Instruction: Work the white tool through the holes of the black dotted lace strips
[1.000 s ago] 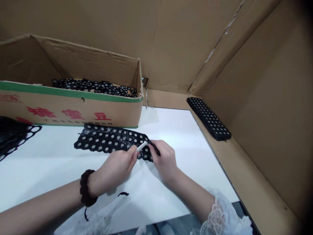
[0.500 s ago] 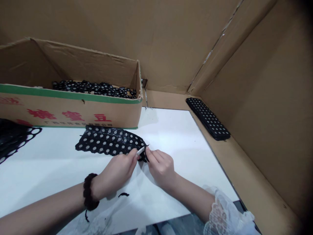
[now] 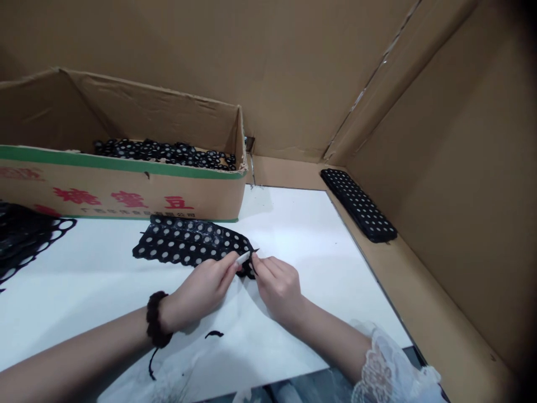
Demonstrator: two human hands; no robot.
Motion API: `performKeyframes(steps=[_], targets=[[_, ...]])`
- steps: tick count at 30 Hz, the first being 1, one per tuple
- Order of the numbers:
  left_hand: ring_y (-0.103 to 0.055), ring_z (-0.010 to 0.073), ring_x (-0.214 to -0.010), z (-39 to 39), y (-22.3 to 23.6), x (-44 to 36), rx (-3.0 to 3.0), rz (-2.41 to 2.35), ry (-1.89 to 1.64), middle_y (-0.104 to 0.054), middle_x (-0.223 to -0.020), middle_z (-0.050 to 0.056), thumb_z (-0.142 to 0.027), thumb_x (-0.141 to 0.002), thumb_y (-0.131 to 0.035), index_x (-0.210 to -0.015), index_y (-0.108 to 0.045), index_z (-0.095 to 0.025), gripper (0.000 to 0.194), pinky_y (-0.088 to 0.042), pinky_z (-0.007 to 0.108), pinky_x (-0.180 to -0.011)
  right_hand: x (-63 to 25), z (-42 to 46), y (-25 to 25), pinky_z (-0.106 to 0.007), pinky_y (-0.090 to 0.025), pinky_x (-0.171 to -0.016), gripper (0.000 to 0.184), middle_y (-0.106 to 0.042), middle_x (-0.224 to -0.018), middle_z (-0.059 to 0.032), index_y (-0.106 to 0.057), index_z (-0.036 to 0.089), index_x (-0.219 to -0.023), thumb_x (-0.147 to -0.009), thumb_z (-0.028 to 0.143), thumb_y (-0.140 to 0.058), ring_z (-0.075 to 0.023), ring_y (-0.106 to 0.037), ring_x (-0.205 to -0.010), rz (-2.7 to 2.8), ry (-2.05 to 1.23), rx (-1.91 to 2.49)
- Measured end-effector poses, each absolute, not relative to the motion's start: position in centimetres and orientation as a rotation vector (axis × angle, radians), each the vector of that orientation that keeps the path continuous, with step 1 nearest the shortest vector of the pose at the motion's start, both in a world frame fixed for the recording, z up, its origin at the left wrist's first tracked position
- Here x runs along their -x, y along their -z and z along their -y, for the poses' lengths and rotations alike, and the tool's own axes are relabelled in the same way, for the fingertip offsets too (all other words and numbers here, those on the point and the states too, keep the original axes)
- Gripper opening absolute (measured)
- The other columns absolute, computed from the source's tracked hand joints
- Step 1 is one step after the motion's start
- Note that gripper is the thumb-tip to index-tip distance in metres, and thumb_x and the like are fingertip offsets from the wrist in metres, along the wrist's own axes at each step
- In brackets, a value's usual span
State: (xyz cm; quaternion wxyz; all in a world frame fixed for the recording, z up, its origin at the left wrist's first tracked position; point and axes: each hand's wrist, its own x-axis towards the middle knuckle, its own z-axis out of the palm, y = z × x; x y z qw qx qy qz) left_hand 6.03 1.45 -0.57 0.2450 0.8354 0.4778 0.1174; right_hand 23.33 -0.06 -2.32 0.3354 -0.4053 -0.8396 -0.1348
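A black strip with rows of pale round spots [image 3: 184, 244] lies on the white tabletop, its right end bent up between my hands. My left hand [image 3: 210, 282] is closed, pinching a short white stick [image 3: 243, 258] whose tip points at that raised end. With thumb and fingers pressed together, my right hand [image 3: 279, 285] grips the right edge of the strip. A thin black tip of material sticks out above the right fingers. The fingertips partly hide where the stick meets the strip.
Behind the strip stands an open cardboard box [image 3: 126, 193] holding black ring-patterned pieces [image 3: 163, 152]. A black netted heap [image 3: 25, 240] lies at the left edge. A stack of dotted black strips [image 3: 358, 206] rests on the right ledge. A small black scrap [image 3: 213, 334] lies in front.
My right hand has shifted slightly left, and the strip's right end has gone from lying flatter to bent up at the fingers. Over the last half second little differs.
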Motion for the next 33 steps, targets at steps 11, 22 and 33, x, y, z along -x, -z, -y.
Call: performKeyframes(steps=[11, 22, 33], targets=[[-0.055, 0.0183, -0.054, -1.3, 0.0, -5.9, -2.501, -1.319, -0.146, -0.056, -0.062, 0.002, -0.016, -0.088, -0.023, -0.087, -0.039, -0.019, 0.017, -0.028, 0.027, -0.049, -22.7, -0.3, 1.7, -0.023, -0.045, -0.059, 0.01, -0.066, -0.071, -0.0034, -0.058, 0.013, -0.086, -0.083, 0.02, -0.051, -0.012, -0.061, -0.063, 1.968, 0.205, 1.25], [-0.048, 0.0153, -0.053, -0.5, 0.4, -6.8, -2.12, -1.284, -0.367, -0.052, -0.061, -0.001, -0.026, -0.091, -0.023, -0.074, -0.038, -0.021, 0.023, -0.03, 0.027, -0.052, -22.4, 0.3, 2.7, -0.026, -0.037, -0.05, 0.011, -0.057, -0.056, -0.0016, -0.057, 0.008, -0.091, -0.082, 0.011, -0.051, -0.0121, -0.05, -0.052, 2.117, 0.471, 1.104], [-0.049, 0.0159, -0.057, -0.4, 0.5, -7.4, -2.074, -1.316, -0.437, -0.055, -0.066, 0.001, -0.025, -0.091, -0.025, -0.074, -0.042, -0.02, 0.025, -0.032, 0.028, -0.056, -22.1, 0.5, 2.6, -0.027, -0.035, -0.051, 0.016, -0.051, -0.054, 0.0003, -0.053, 0.015, -0.074, -0.086, 0.011, -0.044, -0.0109, -0.048, -0.051, 2.17, 0.484, 1.13]])
